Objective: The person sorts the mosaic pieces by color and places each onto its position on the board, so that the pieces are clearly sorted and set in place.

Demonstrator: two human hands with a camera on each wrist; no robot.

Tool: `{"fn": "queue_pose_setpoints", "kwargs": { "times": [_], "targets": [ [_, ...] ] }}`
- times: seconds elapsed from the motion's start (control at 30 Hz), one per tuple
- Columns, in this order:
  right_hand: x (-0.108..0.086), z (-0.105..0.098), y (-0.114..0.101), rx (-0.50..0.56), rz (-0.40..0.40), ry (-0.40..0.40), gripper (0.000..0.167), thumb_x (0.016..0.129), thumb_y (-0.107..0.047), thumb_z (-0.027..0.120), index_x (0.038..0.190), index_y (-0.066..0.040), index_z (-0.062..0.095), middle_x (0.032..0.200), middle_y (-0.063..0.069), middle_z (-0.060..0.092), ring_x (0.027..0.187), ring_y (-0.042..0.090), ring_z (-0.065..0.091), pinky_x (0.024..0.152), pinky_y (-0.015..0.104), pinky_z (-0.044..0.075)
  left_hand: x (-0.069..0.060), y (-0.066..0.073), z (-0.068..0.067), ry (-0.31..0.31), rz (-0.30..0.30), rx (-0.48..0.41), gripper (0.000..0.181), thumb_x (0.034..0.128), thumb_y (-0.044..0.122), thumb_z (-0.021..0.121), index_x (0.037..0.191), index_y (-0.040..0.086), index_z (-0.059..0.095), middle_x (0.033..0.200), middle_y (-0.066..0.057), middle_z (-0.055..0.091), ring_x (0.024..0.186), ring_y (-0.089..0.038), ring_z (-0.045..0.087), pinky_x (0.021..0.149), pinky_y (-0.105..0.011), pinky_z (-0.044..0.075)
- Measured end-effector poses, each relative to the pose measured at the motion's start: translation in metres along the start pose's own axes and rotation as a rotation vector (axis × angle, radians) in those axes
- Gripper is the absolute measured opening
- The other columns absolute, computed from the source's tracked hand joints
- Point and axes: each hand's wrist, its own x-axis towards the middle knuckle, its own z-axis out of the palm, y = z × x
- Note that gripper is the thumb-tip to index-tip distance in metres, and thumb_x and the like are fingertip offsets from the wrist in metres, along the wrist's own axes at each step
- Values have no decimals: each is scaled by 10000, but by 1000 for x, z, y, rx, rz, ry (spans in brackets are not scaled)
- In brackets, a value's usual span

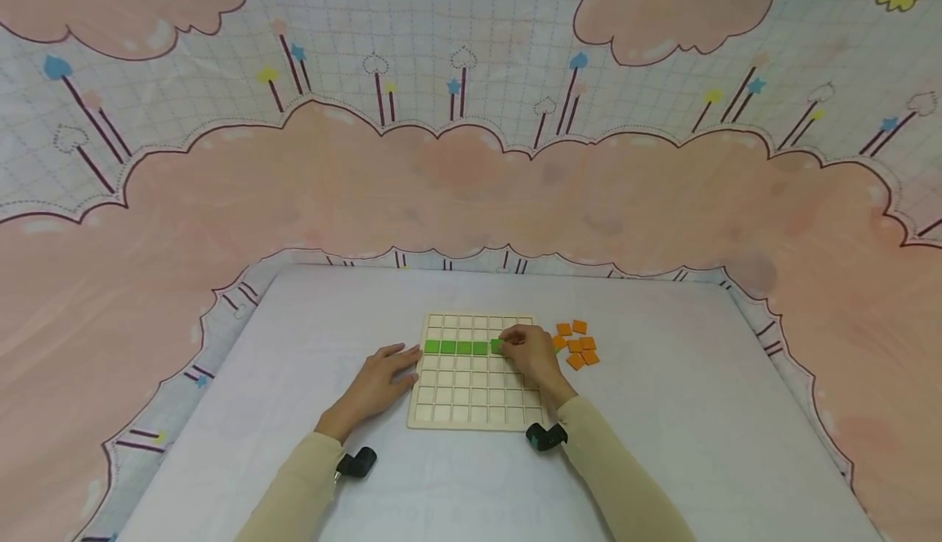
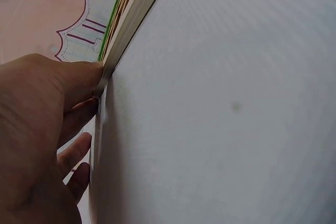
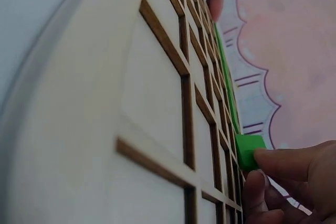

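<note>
A light wooden grid board (image 1: 459, 425) lies on the table, with a row of green square tiles (image 1: 448, 347) in its cells. My right hand (image 1: 531, 354) pinches one more green tile (image 3: 249, 149) between thumb and fingers, at the right end of that row; the tile is tilted in the right wrist view. My left hand (image 1: 379, 382) rests at the board's left edge, its fingers extended and touching the rim. In the left wrist view, the fingertips of the left hand (image 2: 37, 114) meet the board's side (image 2: 131, 14).
Several orange square tiles (image 1: 580, 327) lie loosely scattered just right of the board, partly behind the right hand. The white table (image 1: 662, 378) reaches back to a patterned cloth backdrop (image 1: 471, 190). A small black device sits on each wrist.
</note>
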Motion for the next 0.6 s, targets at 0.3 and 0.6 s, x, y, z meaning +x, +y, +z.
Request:
{"fn": "queue_pose_setpoints", "kwargs": {
  "times": [0.3,0.6],
  "targets": [
    [0,0,0,-20,3,-3,74,853,-133,735,920,-148,763,840,14,686,742,146,582,647,255,468,-1,2,-1,-6,-1,-9,491,960,250,635,1422,125,524,1516,-9,480,1447,-337,354,1147,-614,309],
    [0,0,-1,-79,-27,-6,77,853,-144,740,923,-154,771,879,13,734,782,141,631,690,290,507,-1,0,-1,-2,2,-5,495,962,243,631,1428,125,517,1521,-12,475,1443,-341,355,1139,-618,316]
  ]
}}
